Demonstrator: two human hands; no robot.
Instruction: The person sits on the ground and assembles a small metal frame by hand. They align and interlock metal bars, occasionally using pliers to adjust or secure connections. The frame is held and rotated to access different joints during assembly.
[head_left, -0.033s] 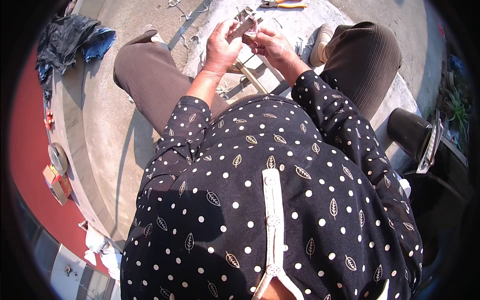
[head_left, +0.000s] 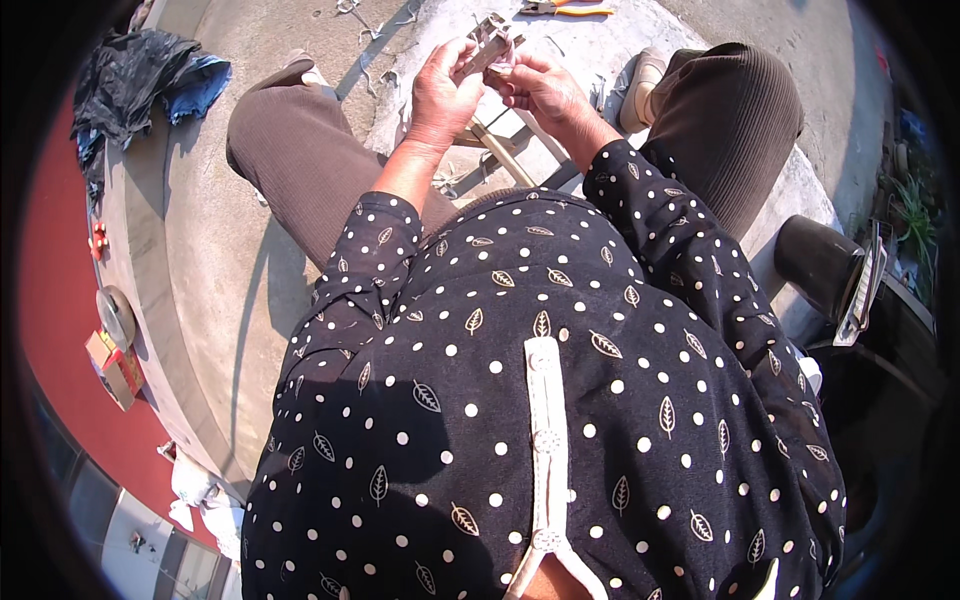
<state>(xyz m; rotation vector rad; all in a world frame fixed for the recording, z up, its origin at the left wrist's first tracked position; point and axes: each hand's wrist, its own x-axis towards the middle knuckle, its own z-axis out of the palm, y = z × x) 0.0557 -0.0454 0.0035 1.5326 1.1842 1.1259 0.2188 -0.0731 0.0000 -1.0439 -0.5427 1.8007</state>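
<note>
My left hand (head_left: 441, 95) is closed round a small grey metal piece (head_left: 491, 47), long and bracket-like, held up between my knees. Fingers of my right hand (head_left: 548, 94) are pinched together against the right side of the same piece. A thin pinkish or pale bit shows at the fingertips there, too small to name. Beyond the hands, at the top edge, lie pliers with orange handles (head_left: 585, 12). Below the hands show pale bars of a low frame (head_left: 503, 155), partly hidden by my lap.
Strips of scrap (head_left: 367, 75) litter the concrete ground ahead. Dark and blue cloth (head_left: 140, 85) hangs over a ledge at left, with a cardboard box (head_left: 113, 368) and a round grey object (head_left: 116, 317) further along. A dark bucket-like container (head_left: 815, 262) stands at right, near green plants (head_left: 915, 222).
</note>
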